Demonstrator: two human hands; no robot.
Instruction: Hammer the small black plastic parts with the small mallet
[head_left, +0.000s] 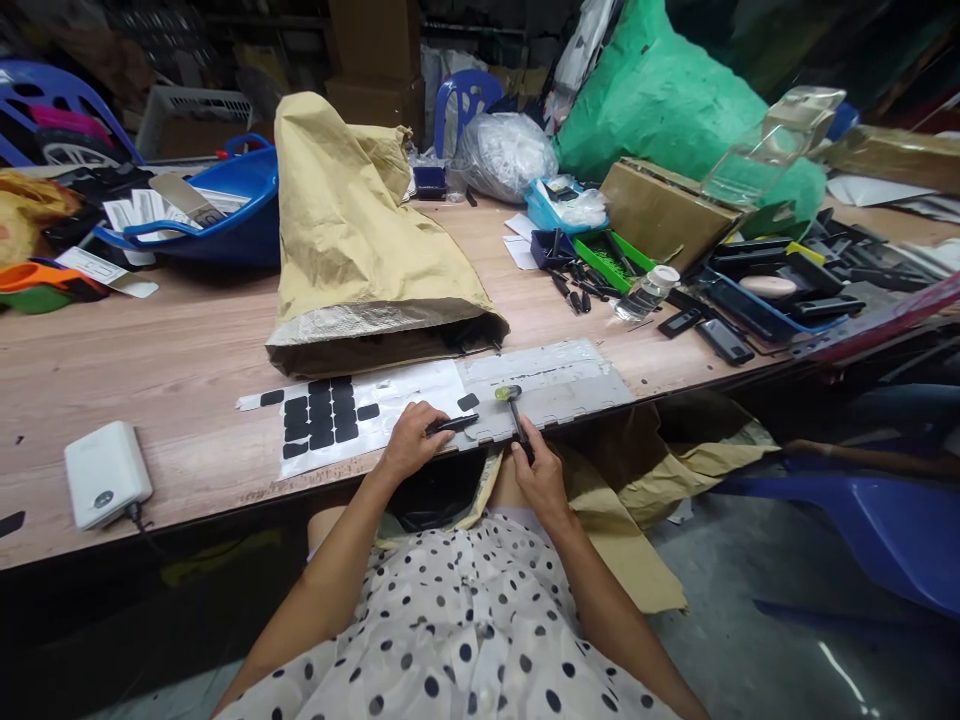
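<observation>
Left hand (414,440) — grip clamped on slim black piece (455,423), over grey board (559,378) at front edge of surface (210,400). Right hand (541,480) — grip clamped round hammer (516,418), yellow-green head (508,393) over board, near piece but apart. White sheet (409,385) with black patches (322,421) lies left of board. Tan sack (360,240) behind sheet, opening toward front edge. White device (109,475) near front edge, farther left.

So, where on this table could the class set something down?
Bare wood shows between the white device and the sticker sheet, and between the paper bag and the loose black pieces. Crowded: the right end, with its black devices, and the front edge near the hammer.
</observation>
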